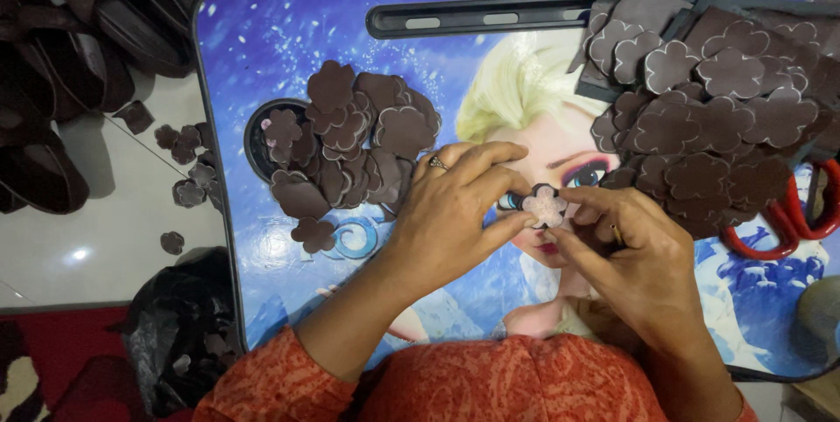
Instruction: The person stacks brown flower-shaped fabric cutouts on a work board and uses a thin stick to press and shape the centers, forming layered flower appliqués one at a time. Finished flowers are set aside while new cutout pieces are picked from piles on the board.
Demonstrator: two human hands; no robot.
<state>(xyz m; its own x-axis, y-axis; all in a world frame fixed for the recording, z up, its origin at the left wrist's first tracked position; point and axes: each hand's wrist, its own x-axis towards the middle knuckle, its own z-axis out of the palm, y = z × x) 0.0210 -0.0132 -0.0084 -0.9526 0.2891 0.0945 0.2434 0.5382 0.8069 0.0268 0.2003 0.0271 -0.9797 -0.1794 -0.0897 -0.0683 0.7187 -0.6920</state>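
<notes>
a small flower-shaped cutout [545, 205], dark brown at the edge with its pale pinkish face turned up, is being held between both hands just above the middle of the tabletop [262, 55]. the left hand [455, 212] is pinching its left edge with thumb and fingertips, a ring showing on one finger. the right hand [626, 256] is gripping its right edge the same way, fingers curled in, so both hands are closed on the one piece and are nearly touching each other across it.

to the left of the hands a loose pile of brown flower cutouts [354, 138] is lying on the tabletop, partly spilling over a round recess [258, 138] near the left edge. to the upper right a larger heap of brown flower cutouts [713, 116] is resting on some dark sheet pieces [643, 6]. red-handled scissors [787, 212] are lying at the right edge, partly under that heap. the tabletop is a blue printed lap tray with a cartoon figure on it and a long dark slot [490, 15] along its far side.

beyond the tray's left edge a few stray cutouts [184, 186] are lying on the pale floor [79, 247], dark brown sandals [61, 55] are stacked at the upper left, and a black plastic bag [179, 334] is sitting at the lower left. orange patterned sleeves [490, 383] are showing at the bottom.
</notes>
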